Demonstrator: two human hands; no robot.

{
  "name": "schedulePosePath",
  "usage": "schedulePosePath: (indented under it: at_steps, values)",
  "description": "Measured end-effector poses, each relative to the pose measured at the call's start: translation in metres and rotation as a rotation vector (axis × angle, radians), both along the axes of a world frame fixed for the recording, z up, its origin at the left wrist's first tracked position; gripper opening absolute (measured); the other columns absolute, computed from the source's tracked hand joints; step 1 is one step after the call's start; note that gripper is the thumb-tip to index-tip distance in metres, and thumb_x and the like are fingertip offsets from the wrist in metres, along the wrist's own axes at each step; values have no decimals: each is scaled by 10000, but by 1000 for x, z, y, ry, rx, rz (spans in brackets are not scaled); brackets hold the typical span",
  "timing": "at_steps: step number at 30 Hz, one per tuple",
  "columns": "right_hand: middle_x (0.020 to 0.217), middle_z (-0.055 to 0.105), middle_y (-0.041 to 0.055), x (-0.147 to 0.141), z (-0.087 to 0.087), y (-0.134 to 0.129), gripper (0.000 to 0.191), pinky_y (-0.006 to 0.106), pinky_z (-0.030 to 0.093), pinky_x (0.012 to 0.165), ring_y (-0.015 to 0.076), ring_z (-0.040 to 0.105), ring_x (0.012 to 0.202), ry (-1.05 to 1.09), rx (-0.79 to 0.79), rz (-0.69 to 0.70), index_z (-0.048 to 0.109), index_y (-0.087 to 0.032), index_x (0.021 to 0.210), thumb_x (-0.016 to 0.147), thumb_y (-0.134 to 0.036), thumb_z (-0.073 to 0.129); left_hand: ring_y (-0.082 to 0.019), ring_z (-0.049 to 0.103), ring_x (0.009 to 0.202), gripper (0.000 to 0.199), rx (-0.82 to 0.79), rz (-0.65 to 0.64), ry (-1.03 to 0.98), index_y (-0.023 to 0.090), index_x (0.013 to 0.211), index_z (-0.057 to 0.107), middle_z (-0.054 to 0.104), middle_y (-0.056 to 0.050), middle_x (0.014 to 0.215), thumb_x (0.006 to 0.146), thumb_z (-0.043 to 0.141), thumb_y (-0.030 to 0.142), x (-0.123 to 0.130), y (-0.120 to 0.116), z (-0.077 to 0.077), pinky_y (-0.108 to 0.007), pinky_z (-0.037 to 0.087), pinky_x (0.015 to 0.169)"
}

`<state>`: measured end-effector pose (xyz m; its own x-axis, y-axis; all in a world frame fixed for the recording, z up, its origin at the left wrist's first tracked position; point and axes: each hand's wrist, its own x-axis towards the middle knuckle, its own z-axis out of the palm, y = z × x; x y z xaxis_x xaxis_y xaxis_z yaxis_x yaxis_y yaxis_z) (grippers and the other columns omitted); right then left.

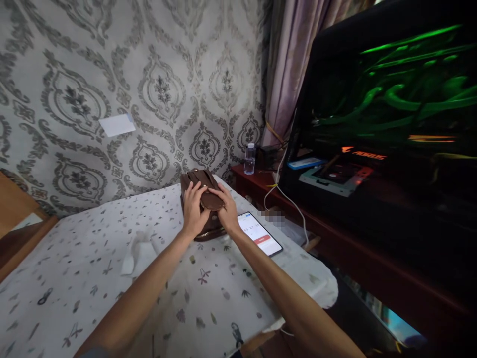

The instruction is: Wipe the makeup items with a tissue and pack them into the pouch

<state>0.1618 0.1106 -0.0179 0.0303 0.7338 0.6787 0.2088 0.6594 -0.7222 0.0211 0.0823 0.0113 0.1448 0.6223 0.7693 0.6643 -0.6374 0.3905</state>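
Observation:
A small brown leather bag (203, 178) with gathered top and brass-coloured zip rests on the patterned tablecloth. Its rounded front flap (213, 202) lies between my hands. My left hand (194, 213) holds the flap's left side, fingers over the upper part and thumb along the lower edge. From the right, my right hand (226, 206) grips the same flap, its fingers curled at the top near a small metal fitting. Just right of my right wrist lies a phone (263, 237) with a lit screen showing a timer and a red button.
A crumpled white tissue (139, 254) lies left of my forearms on the tablecloth (201, 303). To the right, a dark red desk (257, 180) carries a clear bottle (249, 160), a white cable (294, 204) and a large black computer monitor (395, 94). A patterned wall stands behind.

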Motion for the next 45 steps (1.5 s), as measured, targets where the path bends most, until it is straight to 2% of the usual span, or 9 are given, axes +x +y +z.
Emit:
schedulePosePath:
  at_steps: [5, 11, 15, 20, 27, 32, 36, 41, 45]
  values:
    - [1515, 474, 105, 4, -2, -11, 418, 493, 322, 1178, 280, 437, 1407, 5, 34, 42, 679, -236, 1246, 882, -368, 522, -315, 266, 1487, 430, -22, -30, -30, 220, 1324, 548, 485, -131, 1487, 923, 543, 376, 0, -3, 0, -559, 242, 1197]
    - [1581, 359, 126, 4, -4, -25, 589, 532, 250, 1206, 299, 300, 1484, -81, 9, 33, 574, -241, 1359, 849, -533, 613, -294, 242, 1504, 498, 5, -68, -27, 254, 1463, 431, 435, -117, 1537, 988, 427, 403, -6, -4, -6, -552, 222, 1213]
    - [1577, 370, 114, 2, 0, -32, 519, 556, 221, 1211, 302, 274, 1496, -71, 8, 21, 643, -252, 1279, 842, -532, 633, -266, 222, 1515, 508, -23, -118, -32, 291, 1518, 361, 418, -86, 1559, 1029, 294, 411, -11, 0, -8, -534, 205, 1227]
    - [1557, 406, 113, -1, 2, -35, 420, 547, 244, 1208, 300, 321, 1474, -18, -22, -26, 705, -241, 1190, 876, -505, 615, -264, 225, 1513, 515, -53, -162, -50, 284, 1495, 415, 418, -79, 1563, 1031, 272, 456, -16, -1, -6, -525, 181, 1239]
    - [1561, 377, 122, -5, -4, -32, 408, 566, 299, 1184, 297, 314, 1472, -165, 77, -131, 628, -239, 1288, 953, -440, 510, -220, 263, 1502, 478, -85, -147, -81, 274, 1451, 473, 443, -76, 1545, 1035, 303, 439, -16, -8, 0, -496, 216, 1236]
    - [1572, 332, 130, -12, 4, -37, 440, 589, 289, 1173, 316, 255, 1484, -357, 148, -260, 543, -233, 1394, 1011, -329, 349, -233, 238, 1511, 493, -71, -84, -29, 246, 1460, 458, 437, -98, 1546, 1033, 302, 438, -13, -8, -3, -510, 195, 1239]
    - [1566, 323, 157, -17, 7, -41, 473, 612, 319, 1136, 382, 266, 1461, -433, 171, -354, 546, -222, 1393, 966, -407, 462, -218, 249, 1508, 480, -121, -120, -96, 265, 1444, 475, 442, -75, 1547, 1034, 296, 438, -14, -9, -1, -477, 202, 1245]
    - [1527, 360, 164, -26, -1, -40, 587, 647, 350, 1087, 424, 275, 1437, -403, 248, -426, 527, -251, 1402, 878, -505, 595, -211, 328, 1477, 481, -249, -217, -297, 266, 1458, 454, 452, -63, 1544, 1028, 318, 435, -16, -14, 5, -435, 269, 1229]
    - [1491, 396, 128, -28, -7, -36, 468, 639, 367, 1087, 403, 276, 1441, -349, 300, -428, 595, -297, 1327, 887, -453, 617, -210, 316, 1481, 453, -246, -161, -287, 284, 1439, 474, 423, -50, 1562, 1017, 365, 407, -13, -16, 6, -438, 257, 1234]
